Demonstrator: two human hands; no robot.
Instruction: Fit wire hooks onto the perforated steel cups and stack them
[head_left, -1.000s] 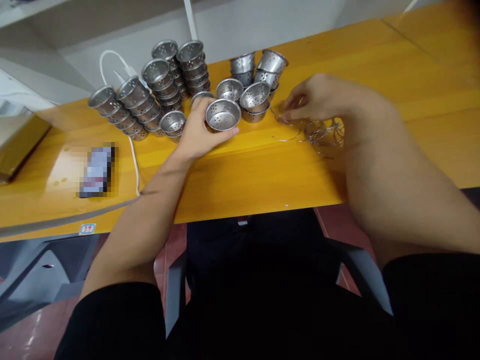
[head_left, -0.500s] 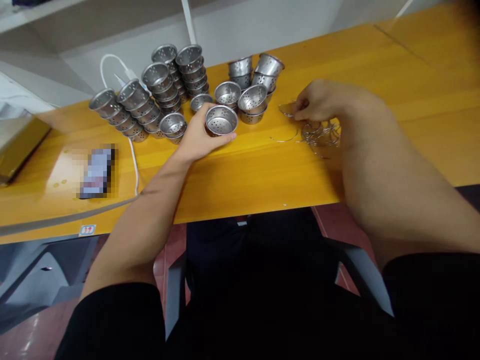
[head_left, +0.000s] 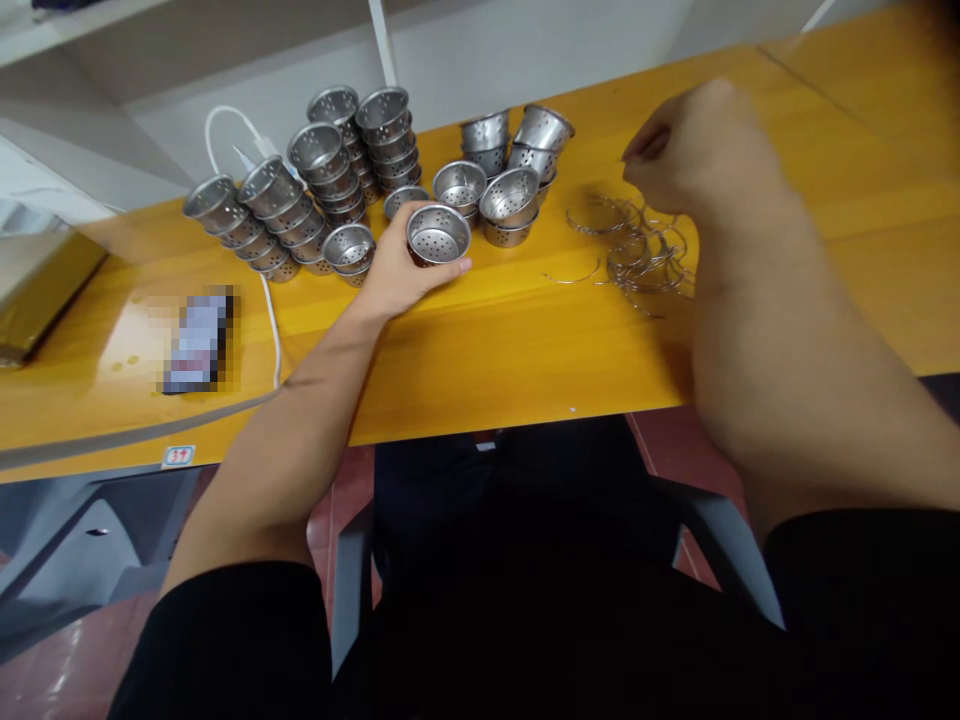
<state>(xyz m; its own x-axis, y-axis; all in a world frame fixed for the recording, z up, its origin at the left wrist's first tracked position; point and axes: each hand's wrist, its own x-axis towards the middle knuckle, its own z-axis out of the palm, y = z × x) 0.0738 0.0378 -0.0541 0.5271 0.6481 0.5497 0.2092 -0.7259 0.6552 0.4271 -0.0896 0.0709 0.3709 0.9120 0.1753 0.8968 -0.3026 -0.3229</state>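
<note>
My left hand [head_left: 400, 270] is closed around a perforated metal cup [head_left: 439, 236], its open mouth facing up. My right hand [head_left: 686, 150] is raised above the table, thumb and fingers pinched together. Whatever it may hold is too small or blurred to make out. Below that hand lies a tangled heap of thin curved metal wires [head_left: 645, 255], with one loose wire [head_left: 572, 278] at its left. Between the hands, behind the held cup, stand short stacks of similar cups [head_left: 510, 200].
Taller cup stacks [head_left: 322, 160] rise at the back left of the yellow table [head_left: 487, 370]. A phone [head_left: 199, 340] with a blurred-out screen lies at the left, beside a white cable [head_left: 272, 330]. At the far left is a box [head_left: 45, 290].
My right hand has lifted up and away from the wire heap, uncovering more of it. The left hand keeps the cup in nearly the same place.
</note>
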